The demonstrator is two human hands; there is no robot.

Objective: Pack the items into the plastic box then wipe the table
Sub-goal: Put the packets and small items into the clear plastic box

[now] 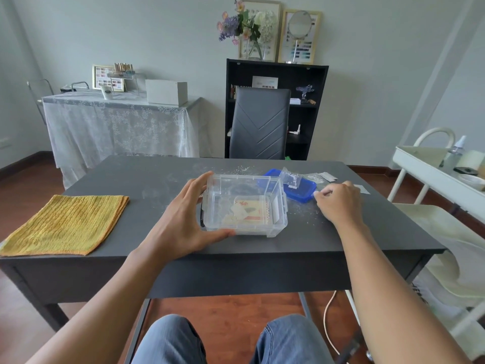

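Two knees in blue jeans at the bottom edge; two bare forearms reaching over the near edge of one dark grey table (157, 264).

Left hand (181, 222): one, spread wide open, thumb along the near wall and fingers curved round the left end of the plastic box; it braces the box, not lifting it.

Right hand (339, 203): one, fingers curled loosely inward, knuckles up, resting on the table right of the box; whether the fingertips pinch anything cannot be told.

Plastic box (245, 204): one, clear, rectangular, lid off, standing upright at the table's middle between the two hands. Inside, flat on the floor of the box, a few small packets (248, 210), cream and tan with red print; exact count unclear.

Blue lid (296, 189): one, lying flat just behind and right of the box.

Small clear bag (291, 178): one, resting on the lid. Further clear packets (319, 177) beyond it on the table, two or three, hard to separate.

Yellow cloth (65, 224): one, folded flat, at the table's left near corner, well apart from the box.

Surface: matte, dusted with white specks and smears, thickest behind and right of the box.

Room, farther off: one grey chair (259, 124); one black shelf unit (309, 82) topped by a flower vase, round mirror and two frames; one lace-covered side table (118, 122) at left; one white cart (430, 174) at right; wood floor.
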